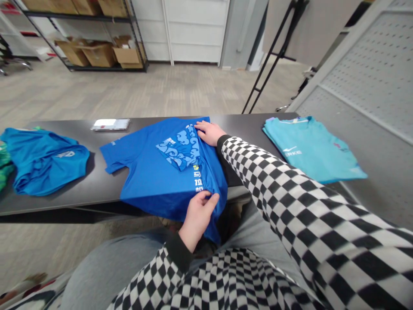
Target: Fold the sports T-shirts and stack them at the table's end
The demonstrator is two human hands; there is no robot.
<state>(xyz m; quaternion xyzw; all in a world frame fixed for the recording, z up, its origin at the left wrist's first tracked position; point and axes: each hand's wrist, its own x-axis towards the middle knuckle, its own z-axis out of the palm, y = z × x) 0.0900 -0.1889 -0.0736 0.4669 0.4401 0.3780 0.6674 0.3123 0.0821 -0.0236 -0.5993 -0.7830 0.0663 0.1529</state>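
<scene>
A blue T-shirt (161, 172) lies on the dark counter (77, 144), near the middle of the view, and its lower part hangs over the near edge toward the person's lap. One part of the shirt is folded over, so a panel with a cloud pattern (179, 148) lies on top, and white Chinese characters (196, 181) show beside it. The right hand (209, 132) lies on the far part of the shirt, with the fingers (201, 126) a little spread and pressed flat on the cloth. The left hand (196, 219) is at the near side, and its fingers (206, 200) are bent and pinch a fold of the shirt; the cloth hides the inner side of this grip. Both arms wear a black-and-white checkered sleeve (274, 185). To the left lies a crumpled blue garment (45, 161), and a green cloth (4, 165) is cut off by the picture edge. A flat white package (110, 125) lies on the far side of the counter. To the right lies a folded teal T-shirt (312, 148), whose logo is only partly readable.
</scene>
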